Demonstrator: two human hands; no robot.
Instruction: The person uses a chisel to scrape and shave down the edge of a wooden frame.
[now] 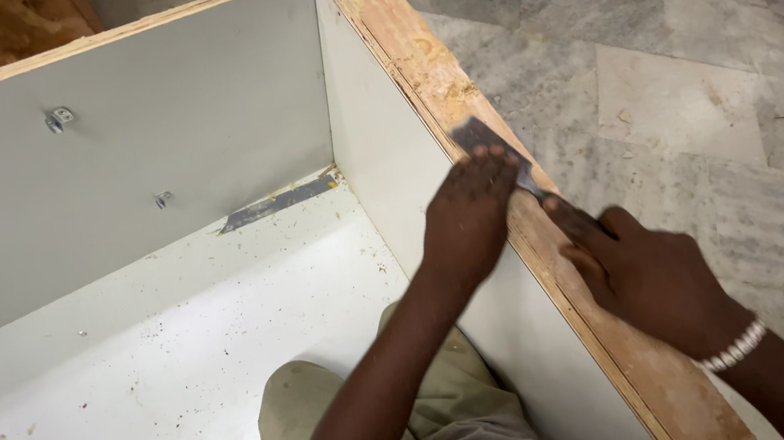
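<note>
A flat metal scraper blade (480, 134) lies on the raw top edge of a cabinet side panel (410, 51). My left hand (468, 220) presses its fingertips down on the blade. My right hand (647, 277) grips the tool's handle end just behind, over the same wooden edge; the handle is hidden under the fingers. A white bead bracelet (735, 349) sits on my right wrist. The cabinet is an open white-laminated box (131, 385) with bare chipboard edges.
I am inside the box; my knee in khaki trousers (311, 412) rests on its white floor, which is sprinkled with sawdust. Metal brackets (59, 119) stick out of the back wall. Grey marble floor tiles (698, 89) lie to the right.
</note>
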